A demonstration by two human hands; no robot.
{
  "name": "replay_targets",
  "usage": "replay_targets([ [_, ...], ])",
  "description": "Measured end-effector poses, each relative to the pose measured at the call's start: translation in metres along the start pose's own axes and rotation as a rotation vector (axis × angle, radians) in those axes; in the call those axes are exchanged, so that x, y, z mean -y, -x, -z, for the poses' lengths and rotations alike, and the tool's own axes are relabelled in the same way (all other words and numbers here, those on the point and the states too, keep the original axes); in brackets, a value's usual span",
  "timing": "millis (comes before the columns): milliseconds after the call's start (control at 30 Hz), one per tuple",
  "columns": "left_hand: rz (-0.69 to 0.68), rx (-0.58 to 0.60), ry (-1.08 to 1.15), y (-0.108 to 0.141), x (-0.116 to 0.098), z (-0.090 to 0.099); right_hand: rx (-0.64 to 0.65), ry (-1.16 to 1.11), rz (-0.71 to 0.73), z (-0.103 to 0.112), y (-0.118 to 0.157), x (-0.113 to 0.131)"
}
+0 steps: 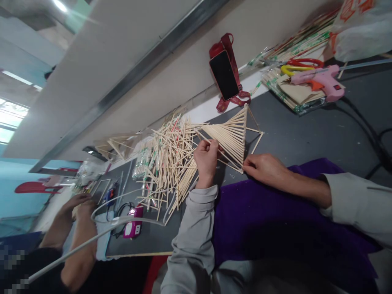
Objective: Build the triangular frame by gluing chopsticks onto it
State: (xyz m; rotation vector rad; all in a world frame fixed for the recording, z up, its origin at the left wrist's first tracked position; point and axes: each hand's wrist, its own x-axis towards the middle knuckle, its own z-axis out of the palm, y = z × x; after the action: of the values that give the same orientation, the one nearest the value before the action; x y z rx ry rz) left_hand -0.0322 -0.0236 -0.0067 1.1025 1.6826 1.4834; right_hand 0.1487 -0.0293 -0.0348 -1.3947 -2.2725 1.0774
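A twisted fan of thin wooden sticks forms a stick frame on the dark tabletop, with a triangular open end on its right. My left hand pinches the frame's left side, thumb against the fingers. At the lower front corner, my right hand has its fingertips closed on the frame; the exact spot they grip is hidden. Just left of my left hand lies a loose pile of wooden sticks, some still in plastic wrapping. A purple cloth spreads below both hands.
A pink glue gun rests beside yellow-and-red-handled scissors at the upper right. Behind the frame a phone leans upright. A magenta power block and a pale hose lie left, near another person's hands.
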Motion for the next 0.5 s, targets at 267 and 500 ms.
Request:
replay_targets([
  [267, -0.045, 0.014, -0.001, -0.0019, 0.0032, -0.0011, -0.013, 0.025, 0.0, 0.003, 0.0005, 0.0014],
  [500, -0.037, 0.017, -0.006, -0.002, 0.0029, -0.0023, -0.053, 0.014, 0.009, -0.0001, -0.0009, -0.0025],
])
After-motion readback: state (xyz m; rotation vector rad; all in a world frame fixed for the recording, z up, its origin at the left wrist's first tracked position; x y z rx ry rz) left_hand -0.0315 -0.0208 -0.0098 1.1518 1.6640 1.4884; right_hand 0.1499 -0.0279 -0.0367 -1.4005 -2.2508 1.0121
